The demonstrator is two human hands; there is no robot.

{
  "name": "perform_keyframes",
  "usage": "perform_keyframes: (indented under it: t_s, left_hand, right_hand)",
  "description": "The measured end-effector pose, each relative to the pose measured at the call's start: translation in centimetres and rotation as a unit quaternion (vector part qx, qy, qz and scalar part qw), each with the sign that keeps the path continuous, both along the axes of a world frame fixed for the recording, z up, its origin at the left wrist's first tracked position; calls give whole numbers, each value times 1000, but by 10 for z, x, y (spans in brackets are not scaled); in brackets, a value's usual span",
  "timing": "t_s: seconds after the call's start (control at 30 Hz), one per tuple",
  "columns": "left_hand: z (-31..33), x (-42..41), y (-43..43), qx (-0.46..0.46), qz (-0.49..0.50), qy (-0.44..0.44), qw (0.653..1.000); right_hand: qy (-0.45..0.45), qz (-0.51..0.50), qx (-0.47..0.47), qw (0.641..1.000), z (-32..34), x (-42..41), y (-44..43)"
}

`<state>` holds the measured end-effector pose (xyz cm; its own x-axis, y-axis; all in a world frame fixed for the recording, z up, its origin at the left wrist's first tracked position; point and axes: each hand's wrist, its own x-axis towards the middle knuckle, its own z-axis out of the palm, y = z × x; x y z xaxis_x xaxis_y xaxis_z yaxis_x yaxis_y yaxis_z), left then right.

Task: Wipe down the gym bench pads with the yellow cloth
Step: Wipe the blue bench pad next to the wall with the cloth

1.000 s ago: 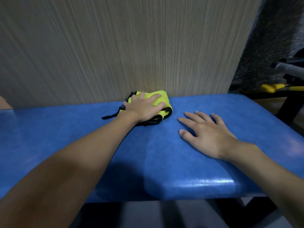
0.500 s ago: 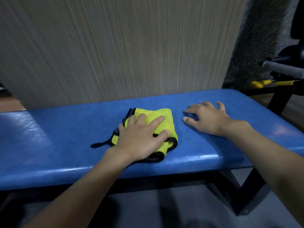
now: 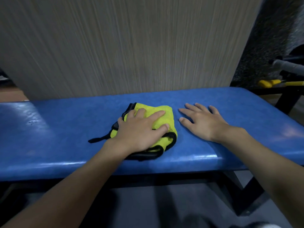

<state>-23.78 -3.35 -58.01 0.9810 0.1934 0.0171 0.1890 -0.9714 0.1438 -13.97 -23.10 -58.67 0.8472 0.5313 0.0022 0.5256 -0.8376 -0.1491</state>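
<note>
A black-trimmed yellow cloth (image 3: 170,120) is being pressed onto the glossy blue padded surface (image 3: 65,129) under the left hand's (image 3: 139,131) flat, spread fingers. Just beside them, the right hand (image 3: 203,123) is being rested palm-down, fingers wide, holding nothing. Beyond the fingertips, a grey grained wall (image 3: 131,46) is being faced.

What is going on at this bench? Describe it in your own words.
A person is wiping the blue gym bench pad. Their left hand presses flat on the folded yellow cloth, which lies near the pad's front edge. The right hand rests flat on the bare pad just beside the cloth, apart from it.
</note>
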Motion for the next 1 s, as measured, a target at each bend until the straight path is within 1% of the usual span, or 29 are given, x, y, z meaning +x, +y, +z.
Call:
perform_keyframes:
  t_s: [0.17, 0.37, 0.53, 0.73, 1.0]
  left_hand:
    - [0, 57, 18, -18, 10, -2, 1000]
    - [6, 126, 35, -10, 35, 1, 999]
    - [7, 151, 39, -5, 49, -1, 999]
    - [-2, 124, 38, -2, 34, -20, 999]
    - [-5, 21, 26, -6, 4, -25, 1000]
  right_hand:
    - [-6, -2, -10, 1000, -1, -1, 0]
    - [-5, 2, -2, 1000, -3, 2, 0]
    - [-4, 1, 8, 1000, -2, 3, -1]
    - [-4, 2, 27, 1000, -2, 1, -2]
    - [-7, -3, 33, 999, 0, -2, -2]
